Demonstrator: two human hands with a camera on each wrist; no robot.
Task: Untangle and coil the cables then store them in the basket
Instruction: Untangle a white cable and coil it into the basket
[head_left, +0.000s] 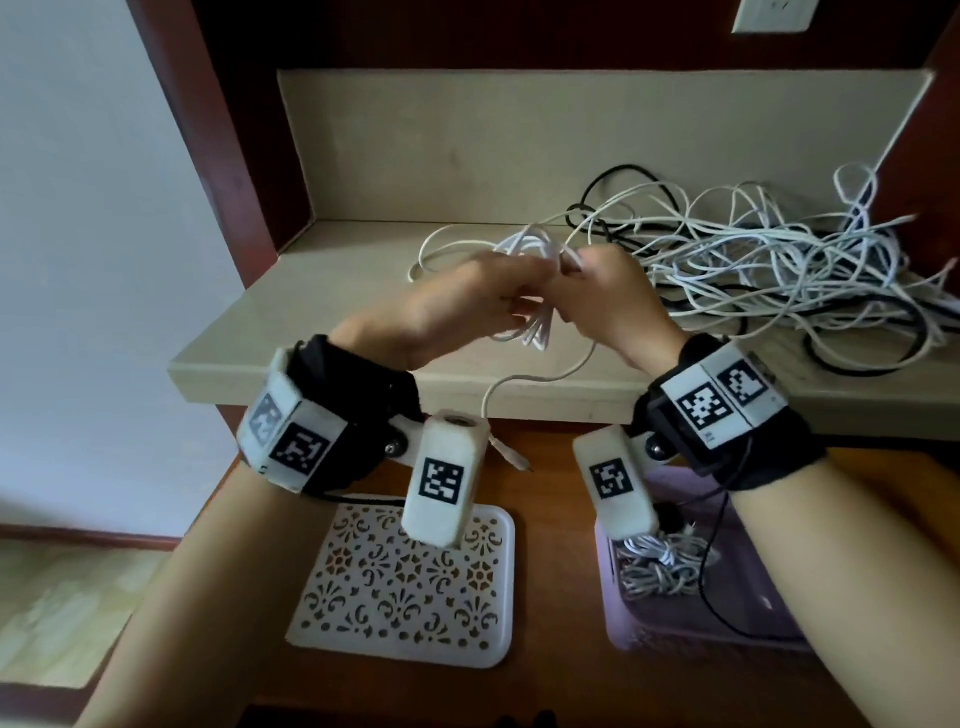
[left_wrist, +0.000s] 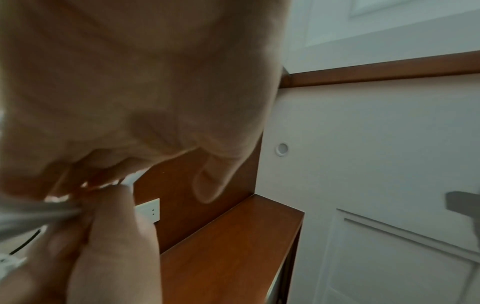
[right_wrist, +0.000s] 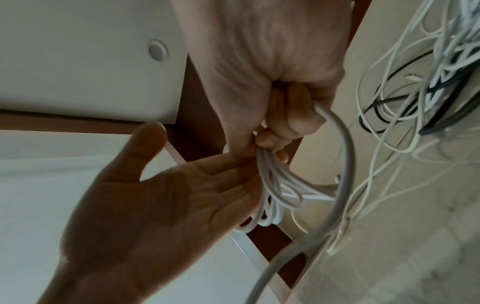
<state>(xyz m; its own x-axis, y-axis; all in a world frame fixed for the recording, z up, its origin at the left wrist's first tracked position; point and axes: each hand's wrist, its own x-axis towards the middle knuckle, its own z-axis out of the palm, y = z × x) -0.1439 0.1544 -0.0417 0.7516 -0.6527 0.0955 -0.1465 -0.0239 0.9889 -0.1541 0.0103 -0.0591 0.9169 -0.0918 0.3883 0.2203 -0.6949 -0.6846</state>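
Over the beige shelf (head_left: 291, 332) both hands meet around a small coil of white cable (head_left: 537, 330). My right hand (head_left: 608, 296) grips the top of the loops in a fist, seen close in the right wrist view (right_wrist: 280, 115). My left hand (head_left: 457, 306) lies flat against the coil (right_wrist: 267, 185), palm up with thumb spread and fingers straight (right_wrist: 161, 195). The cable's loose tail (head_left: 511, 384) hangs off the shelf edge, and its plug (head_left: 514, 457) dangles below. At lower right, a purple basket (head_left: 670, 647) holds coiled white cables (head_left: 660, 569).
A big tangle of white and black cables (head_left: 779, 265) covers the right half of the shelf. A white perforated tray (head_left: 405, 582) lies on the brown wooden surface (head_left: 550, 571) left of the basket. Dark wooden walls close in the shelf at the back and left.
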